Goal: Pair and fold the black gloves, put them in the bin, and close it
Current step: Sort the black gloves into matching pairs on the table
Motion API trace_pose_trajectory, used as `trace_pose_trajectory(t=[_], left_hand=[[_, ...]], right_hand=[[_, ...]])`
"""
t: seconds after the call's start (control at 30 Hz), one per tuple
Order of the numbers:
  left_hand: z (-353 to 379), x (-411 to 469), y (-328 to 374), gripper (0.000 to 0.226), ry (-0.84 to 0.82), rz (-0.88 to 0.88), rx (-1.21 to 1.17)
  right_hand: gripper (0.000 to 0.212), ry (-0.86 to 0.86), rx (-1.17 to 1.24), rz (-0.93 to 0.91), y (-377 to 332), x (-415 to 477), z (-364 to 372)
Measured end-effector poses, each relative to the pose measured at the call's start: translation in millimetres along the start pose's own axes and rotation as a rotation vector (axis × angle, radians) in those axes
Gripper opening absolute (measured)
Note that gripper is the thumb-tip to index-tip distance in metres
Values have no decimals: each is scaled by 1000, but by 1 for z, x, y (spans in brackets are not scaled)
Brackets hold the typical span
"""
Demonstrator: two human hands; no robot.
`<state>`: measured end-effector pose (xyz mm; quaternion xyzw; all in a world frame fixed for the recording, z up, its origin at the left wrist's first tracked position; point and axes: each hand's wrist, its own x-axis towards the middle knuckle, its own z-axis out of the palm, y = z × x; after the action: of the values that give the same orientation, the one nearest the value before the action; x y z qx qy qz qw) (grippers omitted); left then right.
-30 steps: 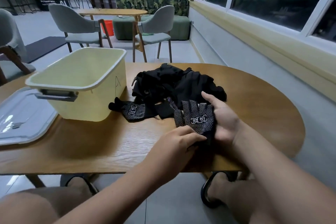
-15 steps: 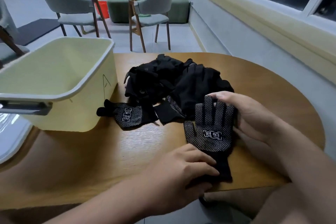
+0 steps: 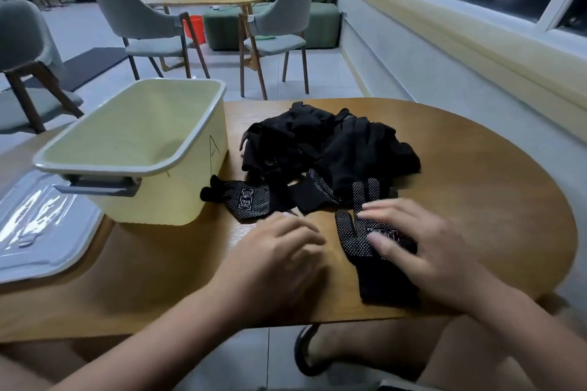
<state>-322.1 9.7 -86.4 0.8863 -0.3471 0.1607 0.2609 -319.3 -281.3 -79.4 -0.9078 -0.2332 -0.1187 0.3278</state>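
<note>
Right hand: the right hand [image 3: 425, 251] lies palm down on a black glove near the near edge of the counter [image 3: 482, 187].
Right fingers: the fingers [image 3: 390, 209] are straight and slightly spread, pressing flat on the glove's dotted face; the thumb rests across its white logo.
Left hand: the left hand [image 3: 279, 263] is over the bare wood just left of that glove, blurred by motion.
Left fingers: loosely curved and close together, with nothing in them; whether they touch the counter cannot be told.
Flat glove: the flat glove [image 3: 352, 240] lies dotted side up, its fingertips pointing far and its cuff at the near edge.
Glove pile: a glove pile [image 3: 317, 143] of black gloves sits heaped at the middle of the counter, just beyond the flat glove.
Loose glove: a loose glove [image 3: 251, 203] lies dotted side up with a white logo, between the pile and the bin, its fingertips pointing left, just beside the bin's near right corner.
Bin: the pale yellow bin [image 3: 171, 200] with a grey rim and grey handle stands uncovered on the left part of the counter.
Lid: the grey lid [image 3: 41, 232] lies flat left of the bin.
Background: two grey chairs [image 3: 282, 22] stand on the floor beyond.
</note>
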Motion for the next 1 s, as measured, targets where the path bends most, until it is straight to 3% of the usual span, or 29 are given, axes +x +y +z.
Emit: trace_pose_trajectory(t=[0.17,0.43,0.57,0.7,0.87,1.0], left_hand=[[-4,-6,-34,24,63,-159,287],[0,-1,-37,40,6,-425,238],[2,4,-36,49,-22,-428,246],[1,4,-35,58,-65,-417,293],[-3,1,-31,57,-27,-304,232],[-1,-3,-32,39,-13,-196,91]], right_hand=[[54,-206,-193,19,15,-19,9],[58,-126,-212,89,32,-22,1],[50,-57,-182,96,36,-18,-2],[50,-104,-167,71,33,-15,-1],[49,-123,-162,35,32,-15,-1],[51,-113,-148,30,28,-15,-4]])
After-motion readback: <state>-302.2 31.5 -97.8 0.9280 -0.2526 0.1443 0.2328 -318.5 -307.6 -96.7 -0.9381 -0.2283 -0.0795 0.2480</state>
